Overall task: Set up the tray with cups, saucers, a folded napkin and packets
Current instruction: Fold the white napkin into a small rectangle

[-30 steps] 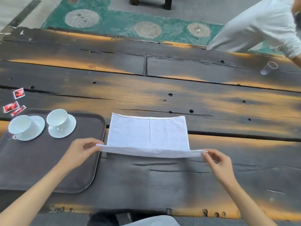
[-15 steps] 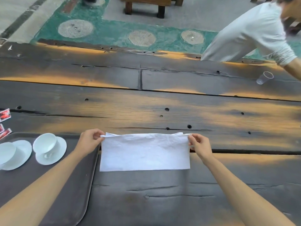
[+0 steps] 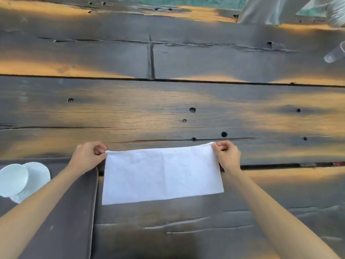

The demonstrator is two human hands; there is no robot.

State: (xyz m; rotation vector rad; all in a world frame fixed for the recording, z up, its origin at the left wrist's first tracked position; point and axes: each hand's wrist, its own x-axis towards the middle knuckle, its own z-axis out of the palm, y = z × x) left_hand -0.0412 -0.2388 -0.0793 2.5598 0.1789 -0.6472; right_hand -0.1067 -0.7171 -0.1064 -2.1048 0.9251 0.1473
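Both hands have stayed on the far corners of the napkin (image 3: pixel 162 174) since half a second ago, while the view has closed in, so only one cup (image 3: pixel 12 179) on its saucer (image 3: pixel 37 176) shows on the tray (image 3: pixel 74 212) at the left. Folded in half, the napkin lies flat on the dark wooden surface (image 3: pixel 168 105), just beside the tray's right rim, its fold edge nearest the person. At the far left corner the left hand (image 3: pixel 87 156) keeps a closed grip, thumb and fingers pinched on the cloth. At the far right corner the right hand (image 3: pixel 226 155) pinches the same way. A clear plastic cup (image 3: pixel 335 54) lies tipped at the right edge, and another person's pale sleeve (image 3: pixel 276 10) shows beyond the surface.
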